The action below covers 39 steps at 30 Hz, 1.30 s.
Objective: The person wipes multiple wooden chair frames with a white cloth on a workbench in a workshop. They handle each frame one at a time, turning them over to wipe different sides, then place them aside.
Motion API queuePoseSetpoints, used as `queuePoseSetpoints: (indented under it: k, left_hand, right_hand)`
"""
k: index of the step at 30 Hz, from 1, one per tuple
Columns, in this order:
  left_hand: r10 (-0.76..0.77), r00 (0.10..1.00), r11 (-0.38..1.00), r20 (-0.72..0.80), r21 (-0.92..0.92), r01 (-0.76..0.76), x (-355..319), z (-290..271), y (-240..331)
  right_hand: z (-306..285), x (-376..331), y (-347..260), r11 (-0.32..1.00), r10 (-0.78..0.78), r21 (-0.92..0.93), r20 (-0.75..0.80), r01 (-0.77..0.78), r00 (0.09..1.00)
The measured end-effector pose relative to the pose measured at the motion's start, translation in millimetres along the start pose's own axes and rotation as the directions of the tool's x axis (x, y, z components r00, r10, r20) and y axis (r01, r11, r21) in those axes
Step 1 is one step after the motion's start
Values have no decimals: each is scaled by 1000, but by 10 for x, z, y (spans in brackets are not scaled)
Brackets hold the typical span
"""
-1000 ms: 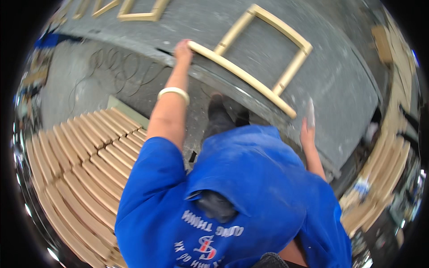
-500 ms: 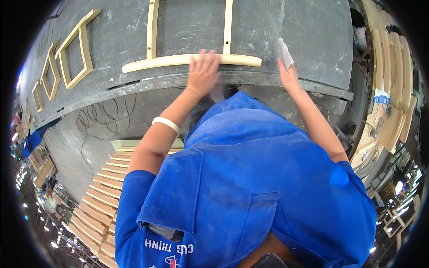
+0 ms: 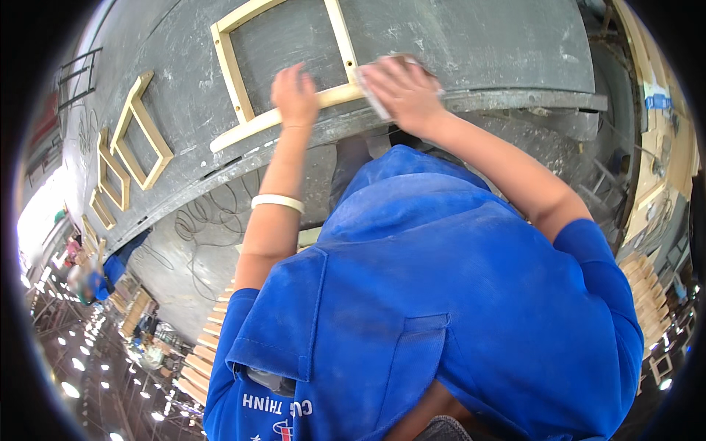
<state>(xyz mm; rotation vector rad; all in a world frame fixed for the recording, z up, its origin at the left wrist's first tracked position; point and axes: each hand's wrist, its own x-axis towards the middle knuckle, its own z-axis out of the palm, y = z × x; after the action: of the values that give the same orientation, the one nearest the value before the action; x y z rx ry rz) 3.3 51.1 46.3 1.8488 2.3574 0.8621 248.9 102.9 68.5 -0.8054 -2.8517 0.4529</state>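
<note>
While both flat hands press a wooden frame (image 3: 294,70) onto the dusty grey workbench (image 3: 478,44), the right (image 3: 401,88) seemingly covers a sanding pad.

A long grey workbench (image 3: 478,44) ran across the room, dusty and scuffed; a pale wooden frame (image 3: 235,81) lay flat near its front edge; further frames (image 3: 140,140) lay along it leftward.

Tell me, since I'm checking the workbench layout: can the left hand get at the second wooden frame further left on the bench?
Probably not without stepping sideways. The left hand rests on the near frame; the second frame lies apart, further left along the grey bench, though nothing blocks it.
</note>
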Motion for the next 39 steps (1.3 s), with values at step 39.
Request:
queuePoseSetpoints:
  k: [39]
  left_hand:
    - [-217,154,570,964,-3,822,-1048,-1478,391]
  right_hand:
    - [-737,-635,363,-405,574,775,628,-484,525]
